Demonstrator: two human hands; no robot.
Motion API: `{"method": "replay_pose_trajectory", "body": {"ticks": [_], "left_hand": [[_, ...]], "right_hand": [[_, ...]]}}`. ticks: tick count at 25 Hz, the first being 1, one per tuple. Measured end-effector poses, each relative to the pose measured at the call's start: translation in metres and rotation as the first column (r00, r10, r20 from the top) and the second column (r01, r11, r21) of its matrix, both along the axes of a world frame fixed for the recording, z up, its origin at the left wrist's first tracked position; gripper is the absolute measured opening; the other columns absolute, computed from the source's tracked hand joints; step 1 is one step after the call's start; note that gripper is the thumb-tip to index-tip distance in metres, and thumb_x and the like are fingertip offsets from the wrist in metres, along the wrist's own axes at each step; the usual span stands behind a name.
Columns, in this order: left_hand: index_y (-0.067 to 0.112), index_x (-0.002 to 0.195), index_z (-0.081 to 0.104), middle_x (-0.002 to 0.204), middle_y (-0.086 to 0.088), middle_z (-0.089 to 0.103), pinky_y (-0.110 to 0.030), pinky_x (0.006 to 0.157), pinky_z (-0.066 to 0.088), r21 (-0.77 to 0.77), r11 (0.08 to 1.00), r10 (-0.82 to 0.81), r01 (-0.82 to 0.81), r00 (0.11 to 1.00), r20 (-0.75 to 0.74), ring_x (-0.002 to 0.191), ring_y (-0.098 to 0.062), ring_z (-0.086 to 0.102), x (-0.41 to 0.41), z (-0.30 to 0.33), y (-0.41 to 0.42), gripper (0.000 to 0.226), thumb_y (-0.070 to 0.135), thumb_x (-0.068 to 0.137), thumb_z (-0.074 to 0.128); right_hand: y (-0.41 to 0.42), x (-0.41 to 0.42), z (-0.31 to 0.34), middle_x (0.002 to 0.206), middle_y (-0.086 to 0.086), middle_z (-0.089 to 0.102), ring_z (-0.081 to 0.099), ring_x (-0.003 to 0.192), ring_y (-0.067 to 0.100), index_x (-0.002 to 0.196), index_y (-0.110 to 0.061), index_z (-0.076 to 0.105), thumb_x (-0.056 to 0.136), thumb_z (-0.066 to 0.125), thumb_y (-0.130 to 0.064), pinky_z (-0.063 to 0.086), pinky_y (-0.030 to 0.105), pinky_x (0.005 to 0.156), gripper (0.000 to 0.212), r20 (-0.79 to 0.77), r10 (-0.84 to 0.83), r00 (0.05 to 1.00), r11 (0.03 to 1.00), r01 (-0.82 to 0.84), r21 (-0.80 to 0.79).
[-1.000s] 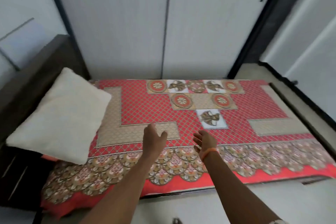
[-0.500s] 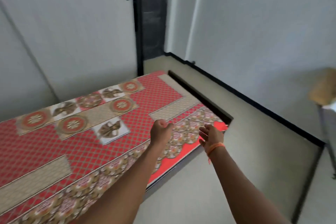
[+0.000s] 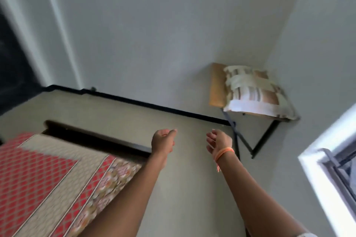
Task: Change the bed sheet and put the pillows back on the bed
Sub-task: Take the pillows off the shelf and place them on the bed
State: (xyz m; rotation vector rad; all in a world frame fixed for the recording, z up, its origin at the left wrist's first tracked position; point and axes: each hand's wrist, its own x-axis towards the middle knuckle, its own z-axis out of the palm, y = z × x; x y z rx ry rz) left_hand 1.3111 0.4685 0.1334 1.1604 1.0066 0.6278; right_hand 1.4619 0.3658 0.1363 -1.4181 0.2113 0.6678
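The bed's foot corner with the red and beige patterned sheet lies at the lower left. A striped beige and white pillow rests on a small wooden table in the far right corner of the room. Both my arms reach forward over the floor. My left hand hangs with loosely curled fingers and holds nothing. My right hand, with an orange thread on the wrist, is relaxed and empty. Both hands are well short of the pillow.
Bare beige floor runs between the bed and the table. White walls with a black skirting close the room. A dark doorway is at the left, and a window frame stands at the right edge.
The view has swung right, away from the bed and its white pillow, toward the corner table with the striped pillow. Both hands stay raised and empty.
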Motion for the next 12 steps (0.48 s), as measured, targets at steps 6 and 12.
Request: {"method": "replay_pose_trajectory", "body": {"ticks": [6, 12], "left_hand": [[0.011, 0.103, 0.061, 0.077, 0.000, 0.060, -0.023, 0.050, 0.040, 0.051, 0.965, -0.260, 0.259, 0.965, 0.014, 0.062, -0.014, 0.057, 0.209, 0.030, 0.064, 0.022, 0.028, 0.091, 0.067], [0.015, 0.103, 0.059, 0.086, -0.002, 0.063, -0.028, 0.060, 0.047, 0.097, 0.899, -0.422, 0.427, 0.904, -0.070, 0.072, -0.017, 0.059, 0.408, 0.014, 0.088, 0.021, 0.031, 0.091, 0.065]], "right_hand": [[0.032, 0.180, 0.034, 0.060, 0.001, 0.059, 0.044, 0.042, 0.012, 0.076, -0.014, 0.061, 0.085, 0.053, -0.011, 0.030, 0.021, 0.046, 0.012, 0.059, -0.235, 0.970, 0.972, 0.236, -0.007], [0.039, 0.375, 0.028, 0.079, 0.005, 0.064, 0.054, 0.071, 0.019, 0.081, -0.012, 0.063, 0.087, 0.063, -0.023, 0.044, 0.032, 0.071, 0.013, 0.305, -0.330, 0.893, 0.909, 0.388, -0.151]]}}
